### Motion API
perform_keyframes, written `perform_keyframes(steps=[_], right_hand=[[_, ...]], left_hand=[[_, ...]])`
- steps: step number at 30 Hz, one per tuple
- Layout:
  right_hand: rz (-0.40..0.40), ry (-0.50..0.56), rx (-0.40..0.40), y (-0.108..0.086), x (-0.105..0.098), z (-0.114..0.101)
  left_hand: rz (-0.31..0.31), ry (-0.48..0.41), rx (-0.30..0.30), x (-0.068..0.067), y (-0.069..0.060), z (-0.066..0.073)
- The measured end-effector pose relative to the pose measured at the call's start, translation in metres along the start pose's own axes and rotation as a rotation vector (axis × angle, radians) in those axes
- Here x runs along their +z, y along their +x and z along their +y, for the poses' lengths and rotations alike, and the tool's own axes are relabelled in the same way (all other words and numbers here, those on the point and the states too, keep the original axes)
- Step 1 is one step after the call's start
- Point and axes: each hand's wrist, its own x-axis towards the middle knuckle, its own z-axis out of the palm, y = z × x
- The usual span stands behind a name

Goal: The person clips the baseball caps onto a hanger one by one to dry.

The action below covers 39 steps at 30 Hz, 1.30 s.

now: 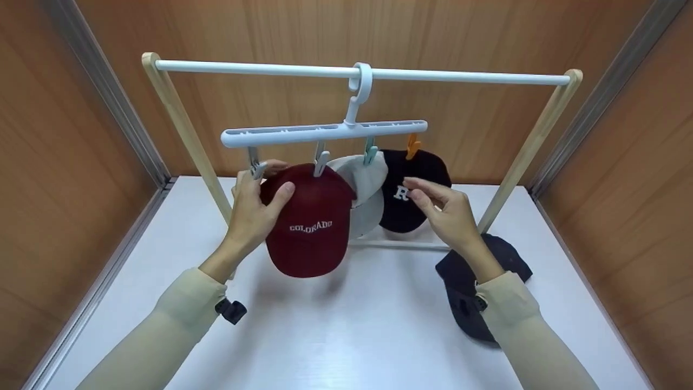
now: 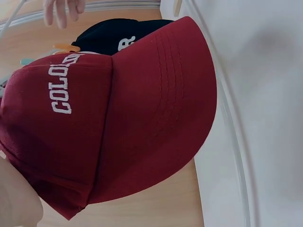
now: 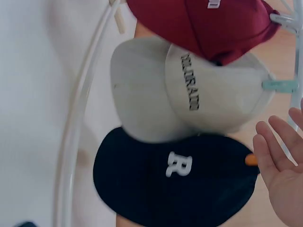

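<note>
Head view, lower right: dark cap point(image 1: 457, 284) lay on tabletop point(image 1: 346, 336). Centre-left: left hand point(image 1: 254, 208), fingers pinching hanging red cap point(image 1: 307, 208). Centre-right: right hand point(image 1: 448, 214), fingers loosely spread. Step seemed clipping; next probably called for squeezing leftmost clip point(image 1: 255, 162).

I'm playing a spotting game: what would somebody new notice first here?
Probably the red cap, big and hanging near the middle of the head view. Next, perhaps the black cap with its white R, hanging farther right from an orange clip.
</note>
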Motion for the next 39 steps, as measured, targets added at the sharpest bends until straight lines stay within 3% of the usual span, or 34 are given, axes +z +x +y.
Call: perform_keyframes(steps=[9,15,19,23,33,39], right_hand=[[0.034,-0.077,0.041,-0.017,-0.030,0.019],[0.058,-0.109,0.081,-0.031,-0.051,0.032],[0.049,-0.112,0.096,-0.041,-0.064,0.039],[0.051,-0.135,0.114,-0.050,-0.077,0.044],[0.073,-0.227,0.152,-0.073,-0.104,0.062],[0.097,-0.288,0.155,-0.082,-0.113,0.075]], left_hand=[[0.078,-0.009,0.010,-0.008,-0.009,0.003],[0.181,0.015,-0.010,-0.002,-0.028,0.012],[0.201,0.014,0.014,0.005,-0.041,0.019],[0.168,-0.011,0.069,0.013,-0.051,0.028],[-0.037,-0.039,0.293,0.044,-0.063,0.040],[-0.151,-0.049,0.295,0.062,-0.065,0.043]])
